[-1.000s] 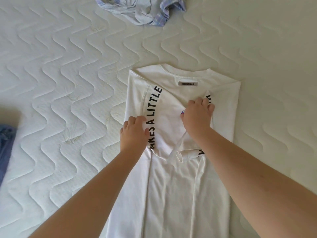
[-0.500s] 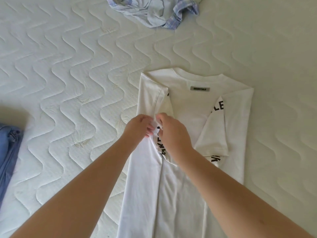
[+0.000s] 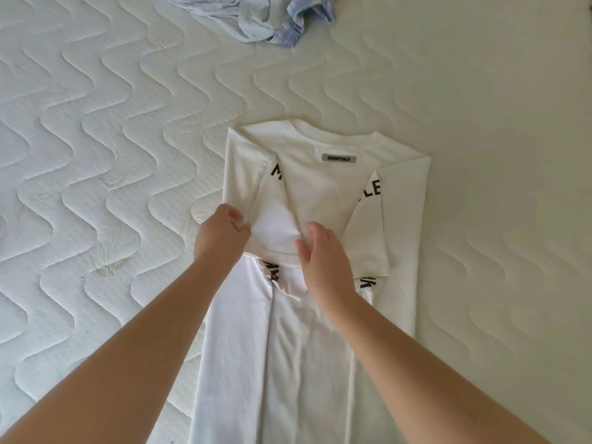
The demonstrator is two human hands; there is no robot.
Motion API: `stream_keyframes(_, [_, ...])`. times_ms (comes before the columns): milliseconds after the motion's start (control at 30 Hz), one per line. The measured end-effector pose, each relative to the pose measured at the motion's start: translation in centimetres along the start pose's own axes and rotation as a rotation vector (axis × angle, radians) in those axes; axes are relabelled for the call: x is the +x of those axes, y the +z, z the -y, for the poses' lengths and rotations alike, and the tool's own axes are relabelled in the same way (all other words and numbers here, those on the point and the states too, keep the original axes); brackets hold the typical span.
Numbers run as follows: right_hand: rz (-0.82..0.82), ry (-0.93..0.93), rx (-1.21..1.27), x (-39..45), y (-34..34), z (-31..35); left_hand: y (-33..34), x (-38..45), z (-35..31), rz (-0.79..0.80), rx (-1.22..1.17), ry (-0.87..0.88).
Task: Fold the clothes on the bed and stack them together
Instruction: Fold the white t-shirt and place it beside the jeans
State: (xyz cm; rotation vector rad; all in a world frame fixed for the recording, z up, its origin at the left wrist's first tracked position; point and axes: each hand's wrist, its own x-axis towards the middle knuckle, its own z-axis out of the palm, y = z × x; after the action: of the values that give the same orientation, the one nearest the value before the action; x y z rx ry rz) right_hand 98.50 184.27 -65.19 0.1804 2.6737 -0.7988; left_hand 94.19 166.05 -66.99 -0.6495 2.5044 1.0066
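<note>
A white T-shirt [image 3: 320, 187] with black lettering and a grey neck label lies back-up on the mattress, both sides folded inward into a long strip. Its left sleeve [image 3: 275, 232] is turned back over the folded side. My left hand [image 3: 221, 238] pinches the sleeve's left lower corner. My right hand [image 3: 323, 261] holds the sleeve's right lower edge between thumb and fingers. The right sleeve [image 3: 368, 238] lies flat, folded in. The shirt's hem runs out of view at the bottom.
A crumpled pale blue and plaid garment [image 3: 266, 17] lies at the top edge of the white quilted mattress [image 3: 112, 155]. Bare mattress stretches to the left and right of the shirt.
My right hand left the right sleeve and came over to the left one. Both hands then spread the left sleeve apart and laid it back over the fold. The camera view shifted.
</note>
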Motion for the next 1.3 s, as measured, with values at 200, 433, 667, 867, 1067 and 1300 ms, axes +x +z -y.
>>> stream_keyframes(200, [0.127,0.075,-0.182,0.9,0.7,0.6,0.4,-1.0,-0.2,0.061,0.158,-0.036])
stream_keyframes(433, [0.109,0.106,-0.135,0.2,-0.5,-0.4,1.7,-3.2,-1.1,-0.158,0.302,0.143])
stream_keyframes(667, [-0.178,0.104,0.067,2.1,-6.5,-6.5,5.1,-4.2,-6.2,0.034,0.093,0.403])
stream_keyframes(867, [-0.173,0.4,0.117,1.7,-8.9,-13.2,10.5,-5.3,-10.2,0.297,0.124,0.2])
stream_keyframes(1067, [-0.057,0.496,0.187,-2.1,-7.8,-16.5,11.9,-6.0,-10.3,0.363,0.321,0.156])
stream_keyframes(1300, [-0.188,0.468,0.089,-5.0,-7.0,-16.9,12.6,-12.0,-8.3,-0.095,0.08,0.375])
